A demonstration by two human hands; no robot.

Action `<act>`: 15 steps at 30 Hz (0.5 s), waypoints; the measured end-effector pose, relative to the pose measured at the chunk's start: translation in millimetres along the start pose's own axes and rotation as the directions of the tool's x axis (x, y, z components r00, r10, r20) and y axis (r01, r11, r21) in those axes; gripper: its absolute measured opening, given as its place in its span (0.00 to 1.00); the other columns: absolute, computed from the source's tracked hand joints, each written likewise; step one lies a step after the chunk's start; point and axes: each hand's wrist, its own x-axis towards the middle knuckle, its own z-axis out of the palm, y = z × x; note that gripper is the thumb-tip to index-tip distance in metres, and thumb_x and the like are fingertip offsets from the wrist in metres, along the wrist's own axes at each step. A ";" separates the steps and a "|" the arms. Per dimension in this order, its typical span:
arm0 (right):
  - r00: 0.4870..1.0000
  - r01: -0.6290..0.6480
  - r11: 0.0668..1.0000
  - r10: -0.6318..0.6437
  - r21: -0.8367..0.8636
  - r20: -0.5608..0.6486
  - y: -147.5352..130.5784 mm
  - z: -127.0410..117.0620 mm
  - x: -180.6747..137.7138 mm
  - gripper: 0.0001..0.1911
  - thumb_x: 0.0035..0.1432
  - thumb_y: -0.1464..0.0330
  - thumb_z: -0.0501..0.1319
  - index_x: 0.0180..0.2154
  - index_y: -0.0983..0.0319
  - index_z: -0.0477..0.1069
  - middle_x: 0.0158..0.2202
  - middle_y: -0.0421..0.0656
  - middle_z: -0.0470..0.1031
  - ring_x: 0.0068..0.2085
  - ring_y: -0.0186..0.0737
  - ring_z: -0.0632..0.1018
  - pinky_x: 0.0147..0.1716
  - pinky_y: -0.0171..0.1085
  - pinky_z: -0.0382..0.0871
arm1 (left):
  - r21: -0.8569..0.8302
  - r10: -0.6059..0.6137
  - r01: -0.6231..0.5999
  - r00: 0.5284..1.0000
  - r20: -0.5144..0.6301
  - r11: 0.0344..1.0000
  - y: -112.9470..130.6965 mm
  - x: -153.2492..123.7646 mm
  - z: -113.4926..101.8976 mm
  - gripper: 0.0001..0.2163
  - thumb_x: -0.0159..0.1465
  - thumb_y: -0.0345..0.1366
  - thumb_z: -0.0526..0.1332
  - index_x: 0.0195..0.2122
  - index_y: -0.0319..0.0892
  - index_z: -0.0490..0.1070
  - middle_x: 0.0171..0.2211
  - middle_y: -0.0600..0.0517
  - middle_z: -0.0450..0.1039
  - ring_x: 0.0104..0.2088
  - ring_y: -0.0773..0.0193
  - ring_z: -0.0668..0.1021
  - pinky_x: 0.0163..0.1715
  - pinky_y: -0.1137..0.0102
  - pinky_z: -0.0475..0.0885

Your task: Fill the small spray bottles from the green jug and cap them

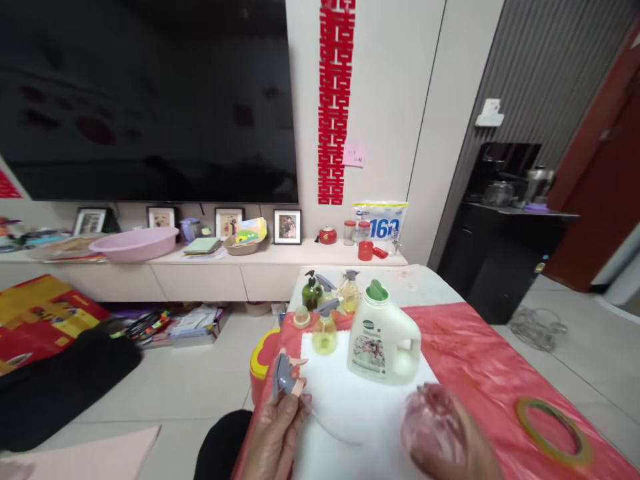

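Note:
My left hand (pixel 277 427) is closed around a grey and peach spray head (pixel 287 375), its thin dip tube (pixel 333 432) trailing right over the white sheet. In my right hand (pixel 470 443) is a clear, pinkish bottle (pixel 433 423), blurred by motion, with its mouth at the top. Beyond the hands stands a large cream detergent jug (pixel 385 340) with a green piece (pixel 377 291) in its neck. Left of it is a spray bottle (pixel 325 337) holding yellowish liquid. Behind that are a green pump bottle (pixel 311 292) and another spray bottle (pixel 350 293).
A white sheet (pixel 330 393) lies on the red table cover (pixel 465 340). To the right is a roll of tape (pixel 553 430). A cream cap (pixel 301 317) sits near the left edge. A yellow and red stool (pixel 263 353) stands beside the table, and a low cabinet (pixel 200 280) runs behind.

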 end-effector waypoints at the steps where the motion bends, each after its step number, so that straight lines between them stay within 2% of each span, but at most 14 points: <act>1: 0.999 -0.023 0.999 0.022 -0.026 -0.037 -4.9 -10.5 11.2 0.32 0.53 0.56 0.69 0.57 0.56 0.66 0.51 0.48 0.78 0.50 0.54 0.81 0.45 0.46 0.78 | 0.010 -0.006 0.006 1.000 -0.012 1.000 -12.3 3.8 -4.5 0.28 0.40 0.32 0.82 0.44 0.42 0.80 0.41 0.49 0.82 0.33 0.63 0.82 0.35 0.73 0.81; 3: 0.997 -0.012 0.982 -0.002 -0.191 -0.072 -18.5 -30.3 40.0 0.36 0.47 0.54 0.71 0.56 0.57 0.65 0.54 0.50 0.77 0.52 0.57 0.79 0.48 0.50 0.76 | 0.029 -0.010 0.010 1.000 -0.014 1.000 -34.9 10.8 -17.1 0.28 0.41 0.31 0.81 0.45 0.44 0.80 0.44 0.50 0.82 0.37 0.63 0.83 0.37 0.73 0.81; 6: 0.975 0.181 0.896 -0.217 -0.406 -0.045 -42.2 -51.4 86.3 0.31 0.52 0.56 0.67 0.56 0.57 0.66 0.56 0.53 0.75 0.55 0.61 0.76 0.50 0.55 0.72 | 0.055 -0.032 0.030 0.999 0.041 0.998 -55.9 21.0 -39.2 0.25 0.45 0.32 0.80 0.46 0.46 0.80 0.46 0.51 0.81 0.40 0.62 0.83 0.40 0.72 0.81; 8: 0.947 0.278 0.814 -0.321 -0.510 0.003 -55.5 -57.6 112.5 0.30 0.53 0.56 0.66 0.54 0.60 0.66 0.52 0.54 0.76 0.53 0.61 0.75 0.48 0.54 0.70 | 0.045 -0.061 0.058 0.996 0.066 0.997 -61.4 28.3 -53.1 0.24 0.46 0.31 0.80 0.45 0.47 0.81 0.46 0.51 0.82 0.42 0.60 0.84 0.42 0.70 0.82; 11: 0.931 0.327 0.659 -0.350 -0.677 0.108 -70.4 -57.3 141.5 0.28 0.54 0.63 0.64 0.55 0.63 0.65 0.53 0.55 0.75 0.51 0.58 0.73 0.45 0.50 0.68 | 0.018 -0.130 0.129 0.987 0.092 0.991 -63.3 38.4 -69.3 0.22 0.44 0.31 0.80 0.42 0.45 0.82 0.43 0.48 0.83 0.41 0.56 0.84 0.44 0.66 0.82; 15: 0.926 0.343 0.471 -0.313 -0.813 0.210 -87.5 -48.8 165.7 0.29 0.54 0.67 0.62 0.57 0.65 0.64 0.55 0.54 0.73 0.52 0.56 0.71 0.44 0.47 0.63 | -0.001 -0.161 0.163 0.979 0.128 0.987 -63.2 45.5 -80.4 0.20 0.47 0.30 0.79 0.42 0.44 0.82 0.42 0.47 0.84 0.40 0.56 0.85 0.46 0.64 0.81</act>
